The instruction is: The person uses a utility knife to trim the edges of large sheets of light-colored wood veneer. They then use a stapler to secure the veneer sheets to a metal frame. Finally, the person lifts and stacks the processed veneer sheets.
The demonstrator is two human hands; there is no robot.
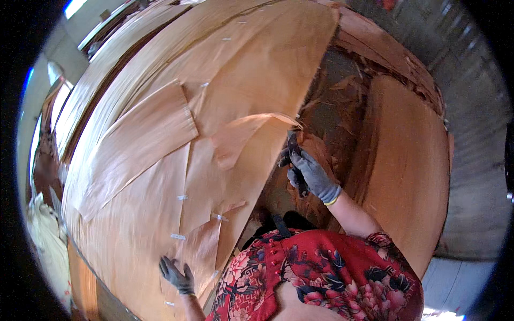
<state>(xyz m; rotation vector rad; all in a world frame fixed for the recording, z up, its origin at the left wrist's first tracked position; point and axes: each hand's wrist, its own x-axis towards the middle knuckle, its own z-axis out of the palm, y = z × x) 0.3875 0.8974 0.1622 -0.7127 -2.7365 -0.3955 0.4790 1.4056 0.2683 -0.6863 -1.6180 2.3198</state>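
Observation:
A large stack of thin wood veneer sheets [246,80] lies in front of me, with short pale strips of tape along its seams. My left hand [176,274], in a grey glove, is over the near part of the top sheet with its fingers spread, holding nothing. My right hand [313,174], gloved likewise, is wrapped round a long black hand tool [293,143] whose exact kind I cannot make out. The tool's upper end is by the stack's right edge, beside the tip of a curled loose veneer strip [246,134].
A loose veneer piece [144,139] lies across the stack's left side. Torn veneer scraps [342,107] litter the dark gap on the right. Beyond that gap stands another veneer stack [409,160]. A pale green-white sack [47,241] is at the far left.

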